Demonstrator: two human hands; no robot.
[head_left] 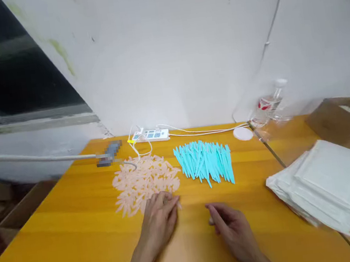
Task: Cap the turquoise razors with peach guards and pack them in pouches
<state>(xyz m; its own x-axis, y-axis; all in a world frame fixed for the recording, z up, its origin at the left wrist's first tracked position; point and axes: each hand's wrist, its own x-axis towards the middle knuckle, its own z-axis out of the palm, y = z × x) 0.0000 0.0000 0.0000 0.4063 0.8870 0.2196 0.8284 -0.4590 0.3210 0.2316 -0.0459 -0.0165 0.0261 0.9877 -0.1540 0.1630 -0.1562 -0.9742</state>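
Observation:
A loose pile of small pale-pink, leaf-shaped pieces (145, 175) lies spread on the wooden table. My left hand (160, 218) rests at the pile's near right edge, its fingers bent and drawn together, the thumb close to the forefinger. A pink piece shows just by those fingertips; whether they pinch it is unclear. To the right is a heap of slim turquoise, pointed sticks (206, 161), lying mostly side by side. Nearer to me, apart from both piles, my right hand (233, 230) is curled closed with the thumb against the fingers. Anything inside it is hidden.
A white power strip (153, 135) with cables lies along the wall. At the right are a clear bottle (267, 104), a white round lid (243, 133), stacked white plastic packets (328, 180) and a cardboard box (342, 121). A blurred-out grey object (109, 153) sits back left.

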